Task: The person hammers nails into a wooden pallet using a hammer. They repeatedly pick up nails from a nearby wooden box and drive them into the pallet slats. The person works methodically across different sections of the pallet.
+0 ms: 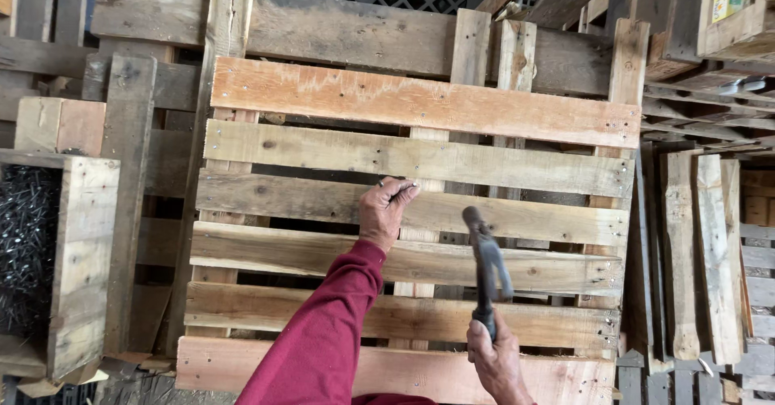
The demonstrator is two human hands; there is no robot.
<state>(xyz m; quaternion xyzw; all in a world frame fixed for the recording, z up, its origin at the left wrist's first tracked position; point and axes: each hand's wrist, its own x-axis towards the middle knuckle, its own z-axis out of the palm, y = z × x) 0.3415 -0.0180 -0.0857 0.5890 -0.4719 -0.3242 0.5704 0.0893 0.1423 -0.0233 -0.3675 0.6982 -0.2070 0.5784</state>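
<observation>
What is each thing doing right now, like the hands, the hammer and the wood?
Left hand: pinching a small nail against a pallet board.
Right hand: gripping the hammer handle.
Hammer: raised, head off the wood.
Pallet: lying flat, boards across it.
Wooden box: open, full of dark nails.

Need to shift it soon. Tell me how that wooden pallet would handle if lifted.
The wooden pallet looks stiff: thick boards nailed across runners. Probably heavy and awkward, being far wider than the left hand. Rough, weathered wood likely grips rather than slips.

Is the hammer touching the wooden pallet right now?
Apart. The head view shows the hammer raised in the right hand, its head clear of the pallet boards, beside the left hand.
</observation>
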